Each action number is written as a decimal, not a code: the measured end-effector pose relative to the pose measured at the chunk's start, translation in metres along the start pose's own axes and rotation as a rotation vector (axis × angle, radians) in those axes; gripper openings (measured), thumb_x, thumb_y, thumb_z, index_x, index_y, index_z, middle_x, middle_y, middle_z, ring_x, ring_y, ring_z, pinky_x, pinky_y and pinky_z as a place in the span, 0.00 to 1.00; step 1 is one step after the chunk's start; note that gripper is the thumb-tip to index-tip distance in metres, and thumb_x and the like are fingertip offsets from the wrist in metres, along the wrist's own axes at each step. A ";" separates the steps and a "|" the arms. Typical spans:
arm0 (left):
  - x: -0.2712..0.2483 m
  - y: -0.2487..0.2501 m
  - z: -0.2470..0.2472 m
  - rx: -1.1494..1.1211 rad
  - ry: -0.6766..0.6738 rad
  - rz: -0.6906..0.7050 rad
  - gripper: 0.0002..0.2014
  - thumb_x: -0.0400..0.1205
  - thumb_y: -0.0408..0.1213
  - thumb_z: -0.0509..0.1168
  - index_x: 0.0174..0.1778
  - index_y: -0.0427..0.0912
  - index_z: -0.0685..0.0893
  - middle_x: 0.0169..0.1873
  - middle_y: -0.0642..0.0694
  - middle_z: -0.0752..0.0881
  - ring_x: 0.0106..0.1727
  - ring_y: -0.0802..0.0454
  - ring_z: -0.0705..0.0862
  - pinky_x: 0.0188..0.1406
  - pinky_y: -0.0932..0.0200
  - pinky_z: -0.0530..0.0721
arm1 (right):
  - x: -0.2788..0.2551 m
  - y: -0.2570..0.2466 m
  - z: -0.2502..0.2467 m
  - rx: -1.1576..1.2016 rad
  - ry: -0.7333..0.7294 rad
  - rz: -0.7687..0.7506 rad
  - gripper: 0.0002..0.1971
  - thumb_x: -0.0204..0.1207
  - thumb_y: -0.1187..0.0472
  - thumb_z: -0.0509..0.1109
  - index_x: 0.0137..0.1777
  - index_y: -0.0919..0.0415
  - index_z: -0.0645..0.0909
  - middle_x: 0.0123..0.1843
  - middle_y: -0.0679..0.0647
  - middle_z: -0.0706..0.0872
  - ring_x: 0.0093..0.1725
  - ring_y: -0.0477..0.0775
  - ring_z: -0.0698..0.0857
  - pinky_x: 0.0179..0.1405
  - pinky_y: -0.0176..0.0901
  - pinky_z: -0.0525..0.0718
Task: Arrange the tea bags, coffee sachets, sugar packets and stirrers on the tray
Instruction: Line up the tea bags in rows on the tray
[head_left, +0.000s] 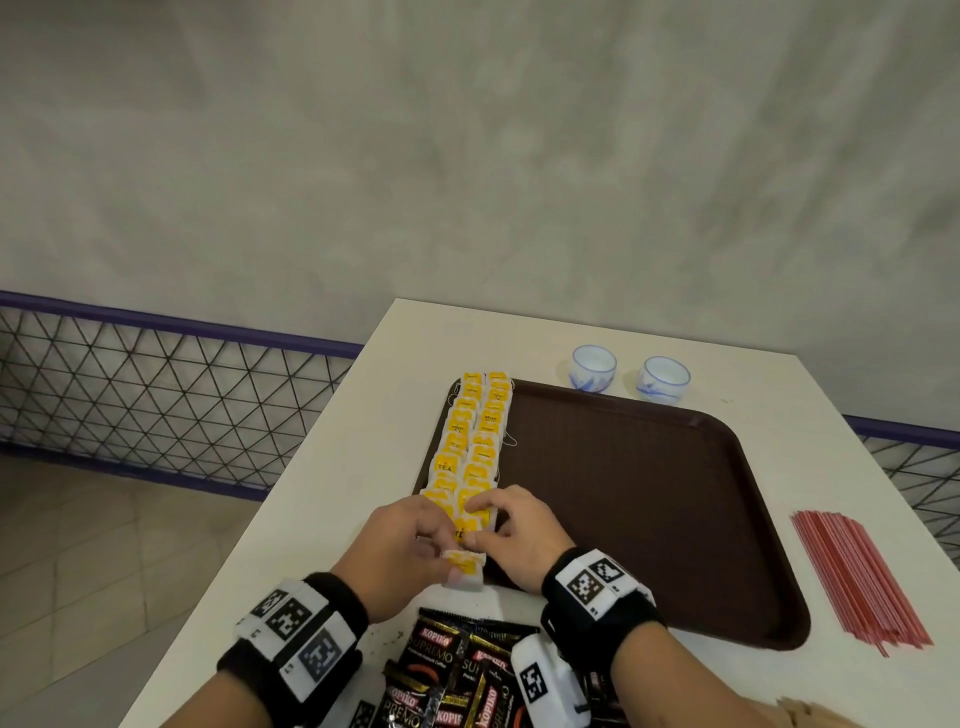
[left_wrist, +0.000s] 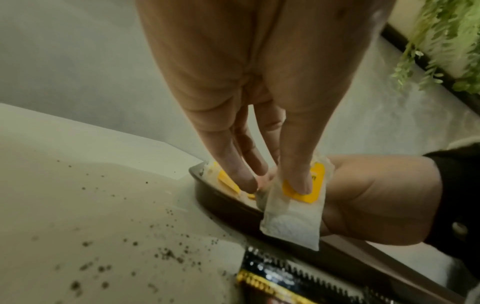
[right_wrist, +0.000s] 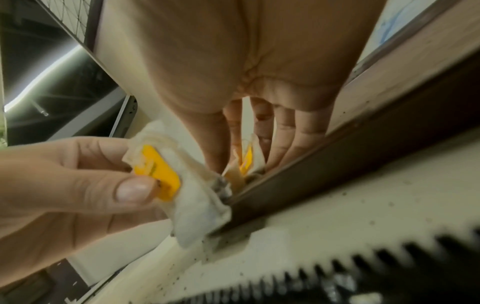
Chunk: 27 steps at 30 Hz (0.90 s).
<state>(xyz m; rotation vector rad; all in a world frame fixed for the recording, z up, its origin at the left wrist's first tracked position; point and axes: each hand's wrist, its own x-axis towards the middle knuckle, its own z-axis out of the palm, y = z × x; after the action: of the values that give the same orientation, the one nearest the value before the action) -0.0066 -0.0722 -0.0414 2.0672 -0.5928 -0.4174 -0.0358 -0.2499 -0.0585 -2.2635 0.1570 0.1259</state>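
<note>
A grey wall and a wire fence (head_left: 156, 395) stood behind the pale table (head_left: 322, 499), which carried a brown tray (head_left: 649, 499), two cups (head_left: 594, 368) beyond it, red stirrers (head_left: 857, 577) to its right and black coffee sachets (head_left: 457, 670) at the near edge. Two rows of yellow-tagged tea bags (head_left: 475, 436) ran down the tray's left side, so the tea-bag step looked nearly done. The left hand (head_left: 400, 551) pinched a tea bag (left_wrist: 293, 209) between thumb and fingers at the tray's near rim. The right hand (head_left: 519, 535) had its fingers bent down onto the last bags in the row, seemingly steadying them; whether it pinched one could not be told. The next move probably called for laying the held bag flat at the row's near end without shifting its neighbours, then turning to the sachets. No sugar packets showed.
</note>
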 end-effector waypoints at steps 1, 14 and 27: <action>0.000 -0.001 -0.002 -0.017 0.022 -0.008 0.13 0.64 0.29 0.80 0.26 0.51 0.85 0.43 0.51 0.85 0.44 0.54 0.85 0.47 0.55 0.88 | 0.001 -0.001 0.001 -0.027 -0.004 -0.001 0.15 0.75 0.57 0.75 0.61 0.50 0.83 0.55 0.46 0.74 0.49 0.46 0.74 0.53 0.36 0.74; 0.011 0.006 0.006 0.149 -0.038 -0.054 0.08 0.75 0.33 0.71 0.37 0.50 0.81 0.35 0.48 0.85 0.35 0.55 0.82 0.35 0.68 0.81 | 0.006 0.005 -0.001 -0.023 0.069 0.028 0.14 0.75 0.65 0.71 0.35 0.48 0.71 0.41 0.47 0.81 0.42 0.49 0.78 0.40 0.36 0.76; 0.021 0.003 0.018 0.323 0.016 -0.048 0.14 0.73 0.33 0.72 0.36 0.57 0.76 0.30 0.57 0.78 0.30 0.62 0.76 0.29 0.74 0.72 | 0.003 0.004 -0.007 0.079 0.060 0.032 0.10 0.77 0.63 0.71 0.38 0.50 0.77 0.39 0.46 0.82 0.38 0.46 0.79 0.43 0.41 0.80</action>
<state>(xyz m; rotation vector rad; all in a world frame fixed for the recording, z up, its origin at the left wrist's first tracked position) 0.0013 -0.0979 -0.0496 2.3939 -0.6340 -0.3496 -0.0333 -0.2581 -0.0571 -2.1880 0.2261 0.0672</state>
